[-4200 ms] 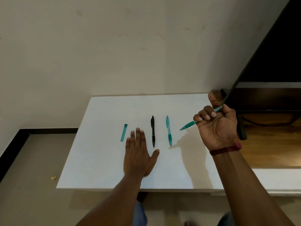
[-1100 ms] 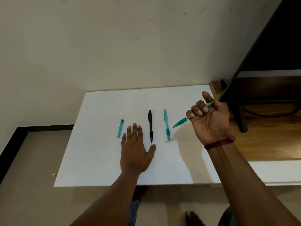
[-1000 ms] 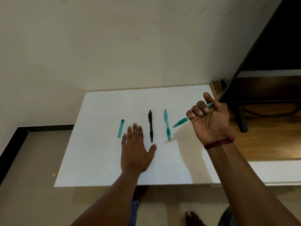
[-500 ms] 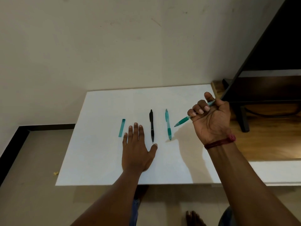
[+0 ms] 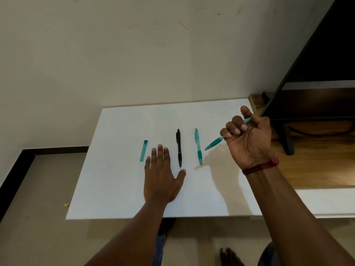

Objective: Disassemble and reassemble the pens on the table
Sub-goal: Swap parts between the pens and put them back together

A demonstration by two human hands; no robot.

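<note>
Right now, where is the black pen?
In the head view the black pen lies on the white table, between the left hand and the teal pen.

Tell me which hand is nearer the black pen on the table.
Left. The left hand lies flat on the table right beside the black pen, thumb just below its tip. The right hand is raised farther right, holding a teal pen.

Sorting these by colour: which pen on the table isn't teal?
The black pen, lying between the flat left hand and the teal pen. The other teal pen is in the right hand.
</note>
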